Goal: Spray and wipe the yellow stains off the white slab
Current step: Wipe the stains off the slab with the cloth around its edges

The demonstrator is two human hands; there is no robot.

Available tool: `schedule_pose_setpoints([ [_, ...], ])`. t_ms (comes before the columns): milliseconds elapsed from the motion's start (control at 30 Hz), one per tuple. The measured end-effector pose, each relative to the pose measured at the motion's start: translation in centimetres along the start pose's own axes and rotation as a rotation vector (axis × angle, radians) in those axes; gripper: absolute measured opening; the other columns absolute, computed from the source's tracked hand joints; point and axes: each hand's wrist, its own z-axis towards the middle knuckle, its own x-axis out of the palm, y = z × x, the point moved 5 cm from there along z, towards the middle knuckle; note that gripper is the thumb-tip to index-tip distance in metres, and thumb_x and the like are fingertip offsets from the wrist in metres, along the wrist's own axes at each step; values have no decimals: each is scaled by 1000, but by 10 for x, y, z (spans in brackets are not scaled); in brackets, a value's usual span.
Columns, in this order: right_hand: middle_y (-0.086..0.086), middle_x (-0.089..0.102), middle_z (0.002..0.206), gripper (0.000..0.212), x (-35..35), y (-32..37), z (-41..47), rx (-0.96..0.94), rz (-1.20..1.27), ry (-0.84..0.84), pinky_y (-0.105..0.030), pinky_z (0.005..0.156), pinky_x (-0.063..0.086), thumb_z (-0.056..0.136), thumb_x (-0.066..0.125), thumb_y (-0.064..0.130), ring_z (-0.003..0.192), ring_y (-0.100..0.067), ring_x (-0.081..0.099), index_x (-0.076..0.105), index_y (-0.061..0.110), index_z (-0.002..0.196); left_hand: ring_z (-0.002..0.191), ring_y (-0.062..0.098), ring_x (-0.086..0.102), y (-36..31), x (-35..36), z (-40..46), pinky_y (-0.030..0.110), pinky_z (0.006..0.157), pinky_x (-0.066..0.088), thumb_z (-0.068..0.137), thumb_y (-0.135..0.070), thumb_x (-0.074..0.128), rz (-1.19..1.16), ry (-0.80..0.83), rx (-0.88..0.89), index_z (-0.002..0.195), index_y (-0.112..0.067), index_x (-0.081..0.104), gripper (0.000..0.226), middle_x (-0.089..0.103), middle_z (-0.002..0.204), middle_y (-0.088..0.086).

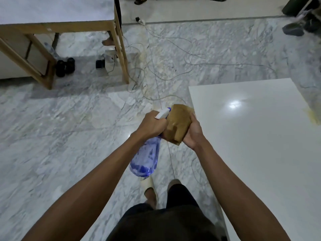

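White and glossy, the slab (257, 136) lies at my right side, with one bright light spot on it and a yellow stain (312, 116) at its far right edge, well apart from my hands. I stand on a grey marble floor (60, 136), and both my arms reach forward in front of me. My left hand (152, 125) has its fingers closed around the neck of a blue bottle (145, 159); the body of the bottle hangs down and tilts toward me, and its white nozzle (163, 113) points away, to the right. My right hand (192, 131) grips a brown cloth (178, 122), folded, just in front of the nozzle and touching the left hand. The cloth is held in the air beside the near left edge of the slab, not on it. Thin cables (156, 70) run over the floor ahead. At far left stands a wooden bench (57, 25) with a pale top.
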Motion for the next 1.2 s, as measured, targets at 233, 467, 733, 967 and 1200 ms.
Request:
schedule_pose_setpoints([
  [233,-6,62,129,55,-42,68,82,-118,-650,-294,-35,89,52,106,35,48,108,-22,61,50,8,139,44,20,63,-7,-5,66,28,50,50,87,-4,54,-36,26,-15,96,17,63,24,60,78,24],
  [467,2,55,144,44,-30,179,226,-769,-1441,-114,-47,115,36,105,34,42,134,-15,51,48,29,144,44,19,65,-15,-5,123,37,60,47,87,-4,51,-68,-40,-15,94,15,61,22,68,93,34],
  [733,-13,12,167,61,-88,113,296,-568,-2161,-64,-68,115,2,98,20,55,154,-33,10,32,34,154,42,19,66,-9,24,168,38,60,46,87,-3,51,-77,-39,-105,94,13,62,21,61,72,27],
  [967,-15,17,165,78,-60,152,302,-592,-2021,-312,-63,118,7,87,23,60,152,-35,14,25,23,156,41,19,65,-10,38,180,37,58,47,87,-2,53,-103,-32,-110,89,10,63,17,68,85,33],
  [1200,-18,5,167,74,-60,145,353,-415,-2030,-482,-62,120,-1,101,30,57,154,-34,6,16,14,159,43,20,65,7,53,187,52,59,58,88,-2,54,-105,-33,-122,91,10,65,16,68,83,33],
])
